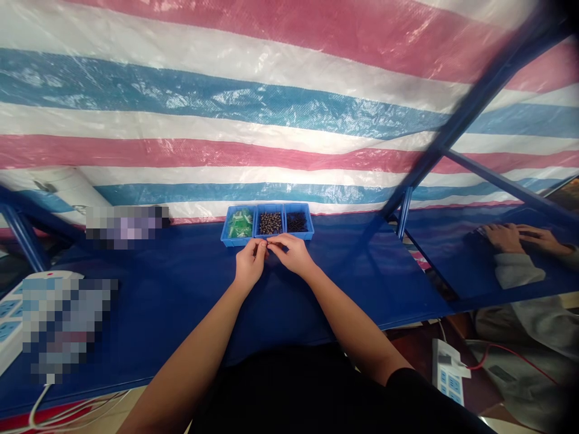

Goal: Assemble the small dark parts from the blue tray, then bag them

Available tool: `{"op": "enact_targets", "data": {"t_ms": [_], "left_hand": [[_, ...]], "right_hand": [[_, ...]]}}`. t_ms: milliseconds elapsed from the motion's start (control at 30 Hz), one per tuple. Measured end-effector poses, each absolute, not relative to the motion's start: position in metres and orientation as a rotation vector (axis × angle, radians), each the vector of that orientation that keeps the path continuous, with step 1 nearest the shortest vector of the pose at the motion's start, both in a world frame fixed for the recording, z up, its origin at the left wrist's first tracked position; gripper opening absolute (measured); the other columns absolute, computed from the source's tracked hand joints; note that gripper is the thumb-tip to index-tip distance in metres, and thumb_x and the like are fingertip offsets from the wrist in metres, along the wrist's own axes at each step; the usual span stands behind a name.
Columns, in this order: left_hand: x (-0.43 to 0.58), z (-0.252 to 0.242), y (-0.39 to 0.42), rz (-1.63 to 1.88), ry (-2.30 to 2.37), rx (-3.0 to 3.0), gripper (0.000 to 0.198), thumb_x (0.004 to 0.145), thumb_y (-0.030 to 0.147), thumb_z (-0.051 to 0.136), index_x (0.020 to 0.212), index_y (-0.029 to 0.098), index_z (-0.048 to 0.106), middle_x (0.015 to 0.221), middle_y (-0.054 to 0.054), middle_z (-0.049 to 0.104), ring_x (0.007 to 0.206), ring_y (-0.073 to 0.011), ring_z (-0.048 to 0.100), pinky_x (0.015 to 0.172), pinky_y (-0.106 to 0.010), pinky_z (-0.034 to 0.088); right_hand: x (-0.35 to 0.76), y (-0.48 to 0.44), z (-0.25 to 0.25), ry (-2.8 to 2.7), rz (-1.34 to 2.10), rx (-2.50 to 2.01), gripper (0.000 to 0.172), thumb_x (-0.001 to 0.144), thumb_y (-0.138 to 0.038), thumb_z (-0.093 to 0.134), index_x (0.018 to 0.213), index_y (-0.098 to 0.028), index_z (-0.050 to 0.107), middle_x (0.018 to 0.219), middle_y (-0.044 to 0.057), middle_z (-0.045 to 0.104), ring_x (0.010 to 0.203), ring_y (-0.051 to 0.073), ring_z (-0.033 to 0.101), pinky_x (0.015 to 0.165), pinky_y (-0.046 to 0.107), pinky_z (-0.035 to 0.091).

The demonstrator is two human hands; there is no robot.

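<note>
At the far left, a white power strip (13,313) lies at the edge of the blue bench (375,283), beside a blurred patch I can't make out. Ahead of me, a blue three-compartment tray (298,236) sits on the bench, with green pieces (240,223) on the left, dark small parts (270,223) in the middle and more dark parts (297,222) on the right.

My left hand (249,263) and right hand (293,253) meet just in front of the tray, both closed in a fingertip pinch around a small dark piece (268,244), too tiny to identify. For work this fine, a light, steady pinch with my wrists relaxed gives the best control, and staying low beside the tray keeps any dropped piece close.

Farther right, another person's hands (513,238) rest on a separate blue surface (470,271), with a grey sleeve (518,270) behind them.
</note>
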State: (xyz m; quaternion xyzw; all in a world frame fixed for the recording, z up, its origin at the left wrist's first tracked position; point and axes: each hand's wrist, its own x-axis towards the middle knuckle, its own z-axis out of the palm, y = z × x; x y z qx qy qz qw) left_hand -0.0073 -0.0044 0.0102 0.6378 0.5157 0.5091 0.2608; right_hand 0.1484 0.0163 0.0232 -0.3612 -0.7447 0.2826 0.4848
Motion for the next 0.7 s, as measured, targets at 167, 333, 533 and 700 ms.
{"op": "enact_targets", "data": {"t_ms": [167, 333, 533, 700], "left_hand": [[-0.008, 0.011, -0.005, 1.339, 1.522, 1.751, 0.028, 0.094, 0.043, 0.044, 0.091, 0.021, 0.061, 0.067, 0.001, 0.063, 0.061, -0.0131, 0.061, 0.063, -0.024, 0.047], [-0.009, 0.012, -0.005, 1.448, 1.626, 1.649, 0.028, 0.095, 0.042, 0.042, 0.094, 0.021, 0.061, 0.063, 0.001, 0.062, 0.057, -0.0133, 0.061, 0.06, -0.023, 0.047], [-0.01, 0.011, -0.005, 1.455, 1.646, 1.644, 0.026, 0.094, 0.04, 0.044, 0.091, 0.021, 0.062, 0.063, 0.001, 0.063, 0.056, -0.0128, 0.06, 0.058, -0.023, 0.046], [-0.011, 0.007, -0.003, 1.361, 1.634, 1.72, 0.027, 0.093, 0.04, 0.046, 0.099, 0.021, 0.064, 0.071, 0.0, 0.066, 0.063, -0.0138, 0.063, 0.064, -0.024, 0.048]], "right_hand": [[0.147, 0.02, 0.017, -1.685, 0.86, -0.996, 0.019, 0.082, -0.032, 0.065, 0.096, -0.021, 0.073, 0.088, 0.006, 0.072, 0.077, 0.017, 0.066, 0.075, 0.031, 0.054], [0.143, 0.029, 0.008, -1.328, 1.291, -1.117, 0.024, 0.072, -0.032, 0.074, 0.088, -0.014, 0.071, 0.07, 0.004, 0.07, 0.056, 0.014, 0.063, 0.055, 0.028, 0.055], [0.13, 0.033, 0.015, -0.944, 1.445, -0.886, 0.063, 0.068, -0.033, 0.08, 0.125, -0.018, 0.058, 0.109, 0.01, 0.07, 0.075, 0.018, 0.071, 0.071, 0.036, 0.061], [0.157, 0.007, 0.062, -1.068, 1.01, -0.836, 0.032, 0.086, -0.041, 0.062, 0.108, -0.019, 0.065, 0.097, 0.009, 0.07, 0.078, 0.019, 0.068, 0.069, 0.037, 0.059]]}}
